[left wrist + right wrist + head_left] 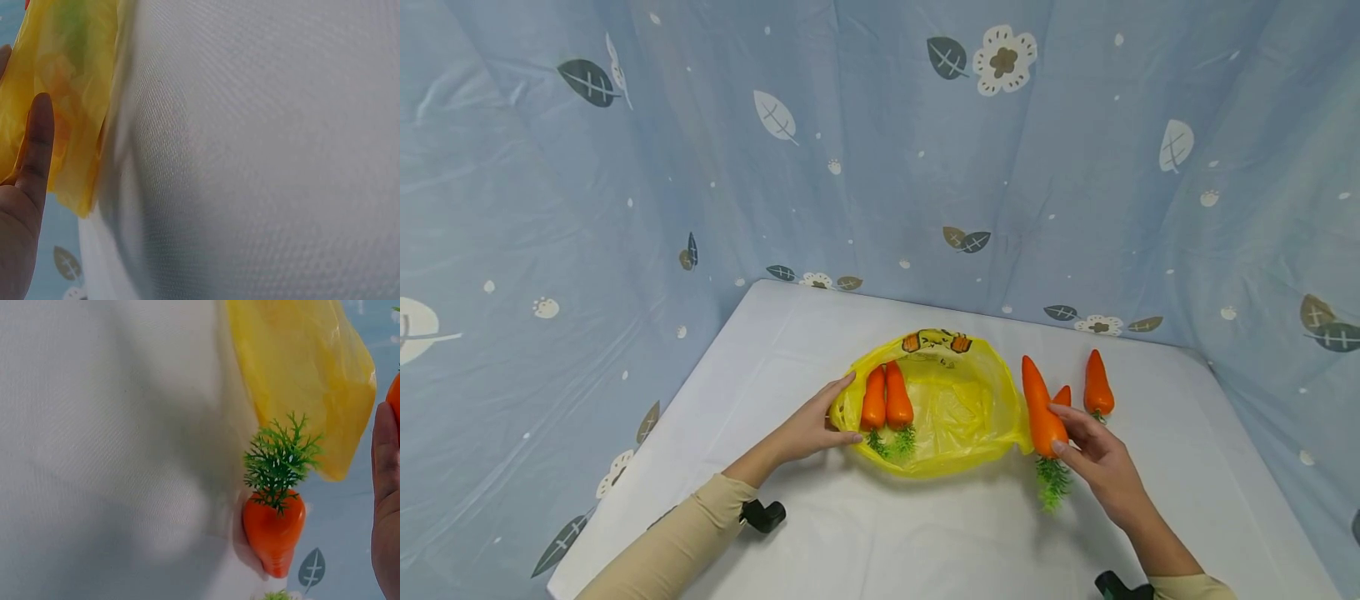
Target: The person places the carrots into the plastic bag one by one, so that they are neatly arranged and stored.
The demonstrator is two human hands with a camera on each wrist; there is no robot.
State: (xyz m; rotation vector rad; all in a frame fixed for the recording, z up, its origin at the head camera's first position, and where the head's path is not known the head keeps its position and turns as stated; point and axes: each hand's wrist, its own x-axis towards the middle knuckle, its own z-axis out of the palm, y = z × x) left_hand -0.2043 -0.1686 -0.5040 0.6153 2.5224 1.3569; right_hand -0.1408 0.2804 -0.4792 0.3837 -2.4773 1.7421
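Backdrop: blue cloth point(865, 142) with leaf and flower prints hung all around, behind and on both sides of the table.
Table: white tabletop point(925, 533), with a fine weave texture up close in both wrist views.
Bag: yellow plastic bag point(958, 408) lay open and flat near the middle of the table, with some orange print on its far rim.
Carrots in bag: two carrots point(886, 398) sat side by side at the bag's left end, tips pointing away, green tops toward the person.
Left hand: left hand point(816, 425) was at the bag's left edge, thumb and fingers pinching the plastic there; the left wrist view had the thumb point(34, 147) pressed right on the yellow film.
Right hand: right hand point(1093, 454) gripped a big carrot point(1041, 408) just off the bag's right edge, fingers wrapped round its thick end, tip pointing away, green top point(1052, 483) hanging toward the person.
Right wrist view: the same green top point(278, 456) and orange stub showed close up, with the bag just behind them.
Loose carrots: a far carrot point(1097, 383) lay on the table right of the held one, and a small carrot point(1062, 395) peeked out between them, mostly hidden, so I couldn't tell how it was lying.
Sleeves: beige sleeves point(677, 542) on both arms, with a black wrist mount point(763, 515) on the left.
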